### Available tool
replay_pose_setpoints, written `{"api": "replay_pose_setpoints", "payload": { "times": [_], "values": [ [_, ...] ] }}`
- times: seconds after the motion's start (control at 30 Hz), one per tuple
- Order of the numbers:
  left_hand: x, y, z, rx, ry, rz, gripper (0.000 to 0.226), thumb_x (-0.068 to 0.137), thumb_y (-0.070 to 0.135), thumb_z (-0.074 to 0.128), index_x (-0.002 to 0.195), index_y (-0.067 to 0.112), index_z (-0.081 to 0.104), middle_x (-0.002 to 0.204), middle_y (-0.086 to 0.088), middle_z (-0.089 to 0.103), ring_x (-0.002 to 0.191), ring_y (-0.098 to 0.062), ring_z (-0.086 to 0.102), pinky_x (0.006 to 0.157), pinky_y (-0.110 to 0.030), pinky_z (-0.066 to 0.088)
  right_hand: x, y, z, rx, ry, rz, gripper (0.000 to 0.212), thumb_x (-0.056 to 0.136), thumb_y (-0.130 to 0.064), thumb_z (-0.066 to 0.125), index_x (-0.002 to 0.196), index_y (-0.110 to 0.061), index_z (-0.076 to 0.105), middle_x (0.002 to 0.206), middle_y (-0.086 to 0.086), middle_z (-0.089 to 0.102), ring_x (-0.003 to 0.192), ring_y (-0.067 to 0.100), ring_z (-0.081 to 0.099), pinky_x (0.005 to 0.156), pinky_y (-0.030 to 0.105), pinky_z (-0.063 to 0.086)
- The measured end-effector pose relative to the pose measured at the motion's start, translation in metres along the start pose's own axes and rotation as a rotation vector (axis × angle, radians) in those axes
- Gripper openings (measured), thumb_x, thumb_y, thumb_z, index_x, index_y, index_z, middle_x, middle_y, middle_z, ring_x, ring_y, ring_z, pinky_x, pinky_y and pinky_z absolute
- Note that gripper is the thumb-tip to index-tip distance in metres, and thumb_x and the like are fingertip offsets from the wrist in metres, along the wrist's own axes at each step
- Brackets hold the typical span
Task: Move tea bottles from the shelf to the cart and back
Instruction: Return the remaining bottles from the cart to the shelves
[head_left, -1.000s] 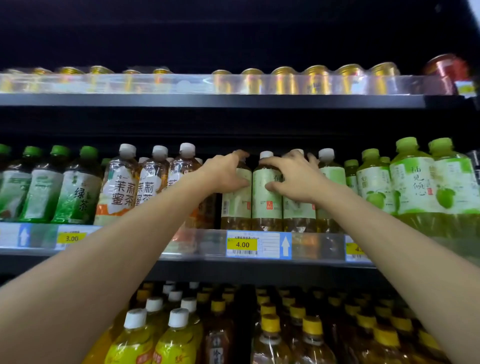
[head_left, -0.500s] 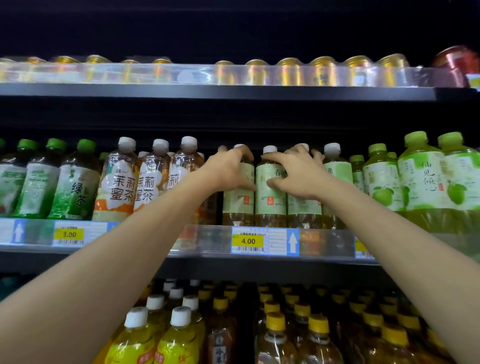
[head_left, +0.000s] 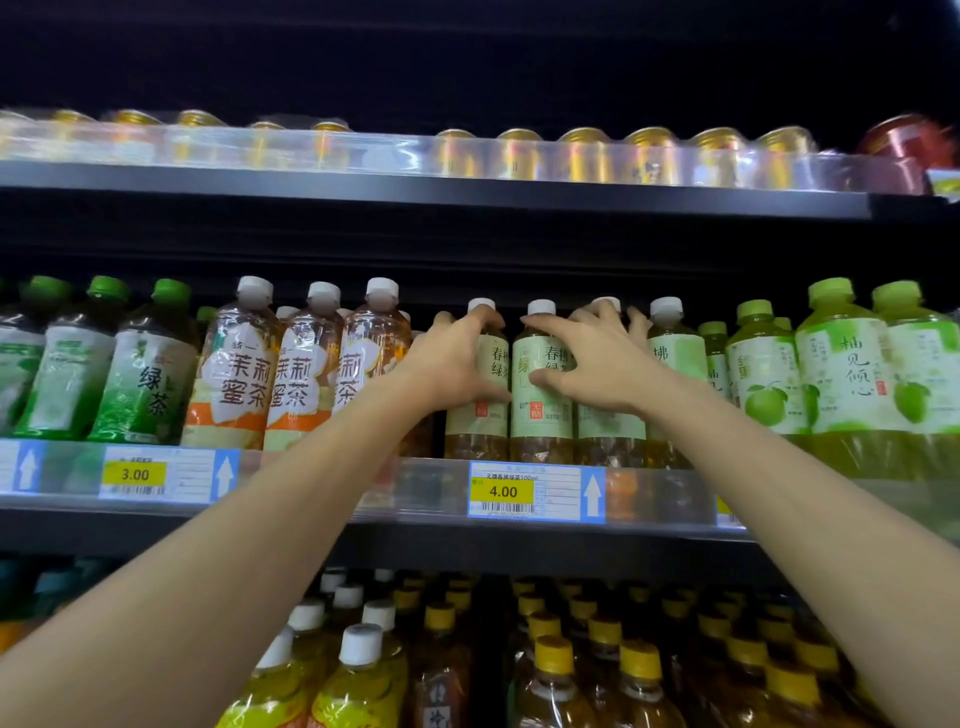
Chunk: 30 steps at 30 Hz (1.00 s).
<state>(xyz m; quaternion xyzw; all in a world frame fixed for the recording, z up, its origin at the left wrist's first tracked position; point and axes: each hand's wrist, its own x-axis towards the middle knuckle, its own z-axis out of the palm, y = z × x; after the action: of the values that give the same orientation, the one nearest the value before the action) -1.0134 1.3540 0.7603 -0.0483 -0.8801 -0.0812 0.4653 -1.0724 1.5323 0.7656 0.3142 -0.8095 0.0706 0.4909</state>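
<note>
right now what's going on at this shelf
A person reaches both hands to the middle shelf. The left hand grips a white-capped green tea bottle above the 4.00 price tag. The right hand curls round the neighbouring bottle and reaches onto the third bottle. All three bottles stand upright on the shelf, not yet lifted. No cart is in view.

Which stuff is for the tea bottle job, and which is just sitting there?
Job: left hand, right hand, the pale-label tea bottles they grip, shelf.
Just sitting: green-cap bottles, orange-label bottles, gold cans, yellow-cap bottles, price tags.
</note>
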Motion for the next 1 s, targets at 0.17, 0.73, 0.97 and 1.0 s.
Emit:
{"api": "replay_pose_setpoints", "payload": {
  "times": [0.17, 0.73, 0.97, 1.0],
  "values": [
    [0.0, -0.01, -0.002, -0.219, -0.071, 0.029, 0.078, 0.068, 0.027, 0.088, 0.131, 0.043, 0.044, 0.126, -0.008, 0.051, 0.11, -0.024, 0.059, 0.091, -0.044, 0.057, -0.001, 0.002, -0.002, 0.044, -0.054, -0.015, 0.072, 0.09, -0.046, 0.06, 0.153, -0.043, 0.025, 0.147, 0.006, 0.047, 0.148, 0.024, 0.016, 0.118, 0.06, 0.004],
    [-0.001, 0.005, -0.003, -0.045, -0.062, -0.022, 0.089, 0.072, 0.025, 0.089, 0.143, 0.032, 0.035, 0.134, -0.01, 0.033, 0.11, -0.03, 0.054, 0.096, -0.042, 0.054, -0.005, 0.001, -0.01, 0.111, -0.057, -0.003, 0.077, 0.085, -0.045, 0.071, 0.151, -0.045, 0.032, 0.147, 0.008, 0.045, 0.145, 0.023, 0.018, 0.118, 0.056, 0.004],
    [-0.003, 0.004, -0.003, -0.08, -0.071, -0.019, 0.088, 0.074, 0.021, 0.087, 0.144, 0.031, 0.034, 0.135, -0.009, 0.033, 0.111, -0.03, 0.053, 0.093, -0.039, 0.054, -0.007, 0.001, -0.005, 0.146, -0.029, 0.012, 0.076, 0.084, -0.049, 0.071, 0.15, -0.045, 0.033, 0.145, 0.008, 0.045, 0.145, 0.024, 0.017, 0.118, 0.057, 0.008],
    [-0.003, 0.004, -0.003, -0.083, -0.071, -0.014, 0.088, 0.075, 0.02, 0.086, 0.144, 0.031, 0.034, 0.134, -0.009, 0.032, 0.11, -0.029, 0.052, 0.09, -0.035, 0.054, -0.008, 0.0, -0.003, 0.153, -0.017, 0.015, 0.077, 0.082, -0.053, 0.071, 0.149, -0.045, 0.034, 0.145, 0.007, 0.045, 0.144, 0.023, 0.018, 0.117, 0.057, 0.009]
  ]
}}
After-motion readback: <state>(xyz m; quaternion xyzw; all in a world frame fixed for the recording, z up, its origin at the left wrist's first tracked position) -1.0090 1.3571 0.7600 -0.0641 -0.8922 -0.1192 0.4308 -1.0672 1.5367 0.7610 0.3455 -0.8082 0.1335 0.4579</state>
